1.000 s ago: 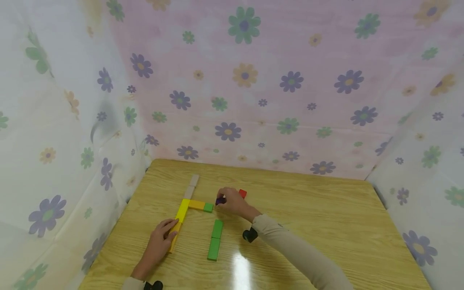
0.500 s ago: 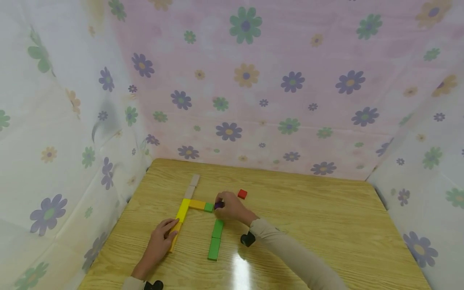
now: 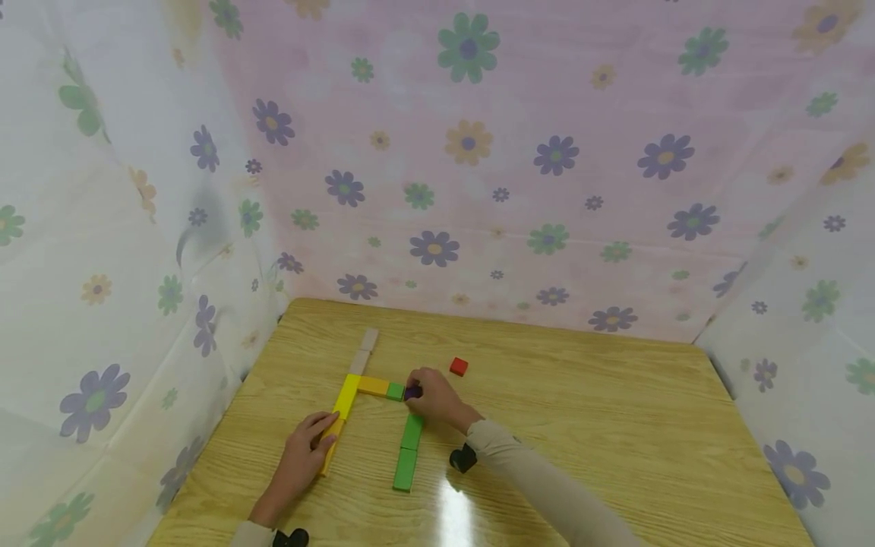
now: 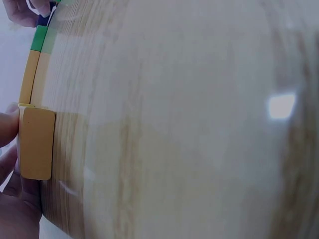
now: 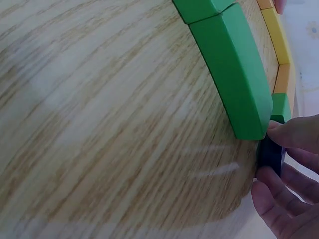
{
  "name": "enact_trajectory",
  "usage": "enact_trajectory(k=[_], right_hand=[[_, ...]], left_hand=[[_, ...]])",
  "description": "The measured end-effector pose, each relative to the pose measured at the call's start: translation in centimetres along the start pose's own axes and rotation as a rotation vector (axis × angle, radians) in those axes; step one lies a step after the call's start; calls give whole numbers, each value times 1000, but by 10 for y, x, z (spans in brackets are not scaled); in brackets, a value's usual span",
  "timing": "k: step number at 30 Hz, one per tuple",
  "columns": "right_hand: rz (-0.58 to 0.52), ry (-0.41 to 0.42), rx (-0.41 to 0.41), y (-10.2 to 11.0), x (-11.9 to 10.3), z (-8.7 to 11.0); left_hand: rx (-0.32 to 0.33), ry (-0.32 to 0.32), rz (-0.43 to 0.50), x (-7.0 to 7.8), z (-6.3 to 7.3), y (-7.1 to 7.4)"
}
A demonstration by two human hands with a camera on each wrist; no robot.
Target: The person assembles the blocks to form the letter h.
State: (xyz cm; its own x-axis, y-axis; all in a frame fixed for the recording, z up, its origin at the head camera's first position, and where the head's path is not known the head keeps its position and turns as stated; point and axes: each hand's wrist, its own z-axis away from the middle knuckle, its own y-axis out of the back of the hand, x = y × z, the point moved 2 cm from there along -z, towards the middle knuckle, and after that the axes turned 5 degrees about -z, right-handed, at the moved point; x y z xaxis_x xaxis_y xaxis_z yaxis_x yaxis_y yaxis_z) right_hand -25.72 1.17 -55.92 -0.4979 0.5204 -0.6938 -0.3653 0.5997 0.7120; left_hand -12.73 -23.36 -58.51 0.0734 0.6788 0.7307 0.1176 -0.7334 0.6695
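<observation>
My right hand (image 3: 437,396) pinches a small dark purple block (image 5: 270,155) between thumb and fingers, low on the table. The purple block sits against or very near the end of a small green block (image 3: 395,391). That green block continues a short orange block (image 3: 373,386) leading off a yellow block (image 3: 347,395). My left hand (image 3: 301,450) holds a longer orange block (image 3: 332,450) lined up below the yellow one, fingers on its upper end and thumb along its right side. Two longer green blocks (image 5: 232,74) lie end to end just below my right hand.
Two pale wooden blocks (image 3: 359,361) extend the line beyond the yellow block. A red block (image 3: 459,366) lies apart, beyond my right hand. The wooden table (image 3: 601,425) meets flowered cloth (image 3: 478,266) at the back and both sides.
My right hand has lowered slightly toward me, bringing the purple block up beside the small green block. The red block is now fully uncovered. My left hand stays in place.
</observation>
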Motion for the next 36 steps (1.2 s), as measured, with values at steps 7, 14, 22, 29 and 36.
enact_trajectory(k=[7, 14, 22, 29, 36], right_hand=[[-18, 17, -2, -3, 1, -1], [-24, 36, 1, -2, 2, -1], [-29, 5, 18, 6, 3, 1], [10, -9, 75, 28, 5, 0], [133, -19, 151, 46, 11, 1]], left_hand=[[-5, 2, -23, 2, 0, 1], [-1, -6, -37, 1, 0, 1], [41, -56, -22, 4, 1, 1], [32, -43, -16, -1, 0, -3], [34, -46, -41, -1, 1, -1]])
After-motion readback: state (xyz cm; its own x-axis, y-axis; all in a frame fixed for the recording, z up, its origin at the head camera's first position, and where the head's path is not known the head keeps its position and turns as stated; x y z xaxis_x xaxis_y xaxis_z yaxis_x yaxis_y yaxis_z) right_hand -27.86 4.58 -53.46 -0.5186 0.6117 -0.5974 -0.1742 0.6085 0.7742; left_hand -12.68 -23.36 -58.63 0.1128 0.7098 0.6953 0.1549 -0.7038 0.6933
